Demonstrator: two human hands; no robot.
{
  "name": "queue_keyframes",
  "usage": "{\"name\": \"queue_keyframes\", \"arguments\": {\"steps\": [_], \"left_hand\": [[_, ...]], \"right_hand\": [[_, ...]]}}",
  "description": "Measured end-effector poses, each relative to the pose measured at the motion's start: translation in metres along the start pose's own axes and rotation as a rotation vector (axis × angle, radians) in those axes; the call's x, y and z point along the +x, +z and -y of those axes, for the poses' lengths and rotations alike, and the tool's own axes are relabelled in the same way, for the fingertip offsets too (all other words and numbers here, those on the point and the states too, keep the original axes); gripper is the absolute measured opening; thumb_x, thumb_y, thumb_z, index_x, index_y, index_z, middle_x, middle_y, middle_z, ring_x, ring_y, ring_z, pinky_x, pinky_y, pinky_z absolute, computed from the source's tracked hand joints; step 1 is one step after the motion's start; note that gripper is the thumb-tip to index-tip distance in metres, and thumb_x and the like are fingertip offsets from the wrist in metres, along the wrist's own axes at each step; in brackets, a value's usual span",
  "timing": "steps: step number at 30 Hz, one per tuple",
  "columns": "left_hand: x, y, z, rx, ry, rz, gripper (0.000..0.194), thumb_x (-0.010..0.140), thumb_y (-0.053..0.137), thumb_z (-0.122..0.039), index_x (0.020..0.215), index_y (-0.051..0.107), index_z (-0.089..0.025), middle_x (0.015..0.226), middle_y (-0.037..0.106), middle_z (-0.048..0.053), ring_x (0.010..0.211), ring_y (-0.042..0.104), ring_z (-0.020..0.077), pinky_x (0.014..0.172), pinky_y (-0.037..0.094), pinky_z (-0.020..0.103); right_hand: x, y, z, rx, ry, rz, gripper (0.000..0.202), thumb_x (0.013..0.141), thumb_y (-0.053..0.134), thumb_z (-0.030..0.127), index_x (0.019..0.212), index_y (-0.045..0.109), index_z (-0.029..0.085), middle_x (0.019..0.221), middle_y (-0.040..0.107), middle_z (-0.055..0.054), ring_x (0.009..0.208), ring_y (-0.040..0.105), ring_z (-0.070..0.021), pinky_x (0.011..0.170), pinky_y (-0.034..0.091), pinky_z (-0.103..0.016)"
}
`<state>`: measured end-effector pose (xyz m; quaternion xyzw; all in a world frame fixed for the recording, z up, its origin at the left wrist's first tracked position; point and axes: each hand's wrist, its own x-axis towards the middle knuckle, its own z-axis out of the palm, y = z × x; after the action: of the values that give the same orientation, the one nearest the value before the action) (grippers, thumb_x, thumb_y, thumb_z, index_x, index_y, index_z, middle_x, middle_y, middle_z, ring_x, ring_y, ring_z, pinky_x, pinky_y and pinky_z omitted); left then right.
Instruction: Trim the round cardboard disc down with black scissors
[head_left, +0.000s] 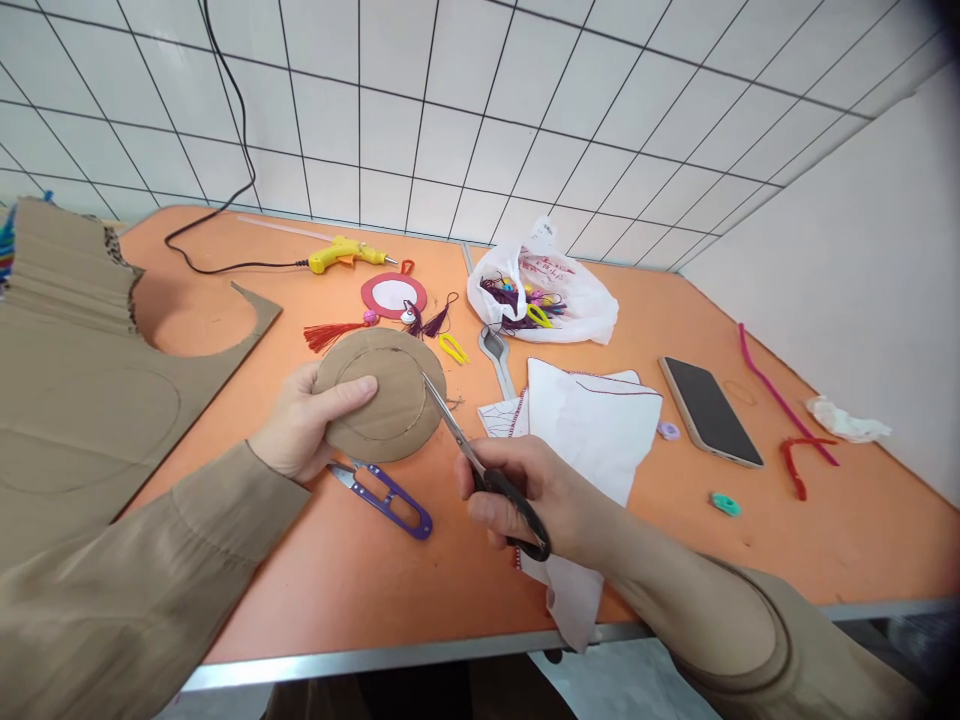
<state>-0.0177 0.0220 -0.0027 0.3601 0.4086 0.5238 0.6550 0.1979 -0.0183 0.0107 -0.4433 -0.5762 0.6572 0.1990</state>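
Observation:
My left hand (307, 415) grips the left side of a round cardboard disc (397, 410), its thumb on top. A smaller circle is drawn on the disc. In my right hand (525, 490) are black-handled scissors (517, 505), whose tips touch the disc right of the middle, by the drawn line. Purple thread snips (386, 500) lie on the table just below the disc. Beyond the disc are a red ring with a white centre (393, 294), a red tassel (331, 336) and a yellow clip (453, 348).
Cut cardboard (90, 400) covers the left side. A yellow glue gun (349, 255) with a black cord lies at the back. Rightward are a plastic bag (585, 300), white cloth (592, 420), a phone (709, 410), a teal spool (725, 503) and pipe cleaners (784, 395).

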Motion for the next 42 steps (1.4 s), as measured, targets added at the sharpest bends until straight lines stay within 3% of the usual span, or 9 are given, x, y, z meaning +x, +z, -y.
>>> {"name": "queue_keyframes", "arguments": {"steps": [5,10,15,24,34,42], "left_hand": [[0.0011,0.0007,0.0029,-0.035,-0.022,-0.017,0.028,0.068,0.077,-0.024,0.094,0.075,-0.012,0.095,0.075,0.013,0.084,0.071,0.0276,0.071,0.059,0.033],[0.0021,-0.0006,0.0028,-0.009,-0.034,-0.003,0.034,0.067,0.077,-0.026,0.098,0.075,-0.011,0.101,0.074,0.016,0.087,0.071,0.0306,0.071,0.059,0.035],[0.0018,0.0002,0.0004,-0.006,-0.012,-0.014,0.026,0.066,0.077,-0.023,0.089,0.076,-0.012,0.091,0.076,0.012,0.081,0.070,0.0257,0.069,0.059,0.032],[0.0008,0.0002,-0.0006,-0.014,-0.031,-0.007,0.036,0.067,0.077,-0.025,0.100,0.074,-0.010,0.101,0.074,0.016,0.091,0.070,0.0313,0.076,0.058,0.037],[-0.0014,0.0028,0.0006,-0.028,-0.006,0.025,0.020,0.067,0.079,-0.022,0.085,0.077,-0.015,0.082,0.076,0.008,0.072,0.070,0.0212,0.064,0.058,0.027],[-0.0038,0.0033,-0.0043,0.044,0.017,0.020,0.018,0.067,0.078,-0.023,0.082,0.076,-0.014,0.079,0.076,0.008,0.070,0.070,0.0220,0.065,0.058,0.029]], "right_hand": [[0.0011,0.0012,0.0009,0.000,0.002,-0.016,0.036,0.070,0.076,0.042,0.072,0.051,0.017,0.053,0.047,0.006,0.044,0.047,-0.0077,0.040,0.036,-0.018],[0.0022,-0.0026,-0.0035,0.043,-0.152,0.098,0.041,0.074,0.072,0.052,0.081,0.053,0.016,0.061,0.056,0.002,0.052,0.055,-0.0111,0.051,0.042,-0.023],[0.0022,-0.0049,-0.0046,0.040,-0.178,0.115,0.044,0.075,0.070,0.056,0.083,0.053,0.016,0.063,0.057,0.001,0.053,0.055,-0.0118,0.052,0.043,-0.024],[0.0018,-0.0039,-0.0024,0.035,-0.168,0.103,0.039,0.076,0.071,0.051,0.082,0.054,0.016,0.062,0.056,0.002,0.053,0.055,-0.0117,0.052,0.043,-0.024],[0.0017,-0.0035,-0.0027,0.047,-0.173,0.101,0.039,0.074,0.074,0.048,0.081,0.054,0.014,0.061,0.055,0.002,0.053,0.052,-0.0101,0.051,0.045,-0.021],[0.0027,-0.0063,-0.0037,0.035,-0.170,0.102,0.030,0.074,0.072,0.039,0.079,0.054,0.015,0.057,0.053,0.004,0.047,0.053,-0.0087,0.043,0.038,-0.017]]}}
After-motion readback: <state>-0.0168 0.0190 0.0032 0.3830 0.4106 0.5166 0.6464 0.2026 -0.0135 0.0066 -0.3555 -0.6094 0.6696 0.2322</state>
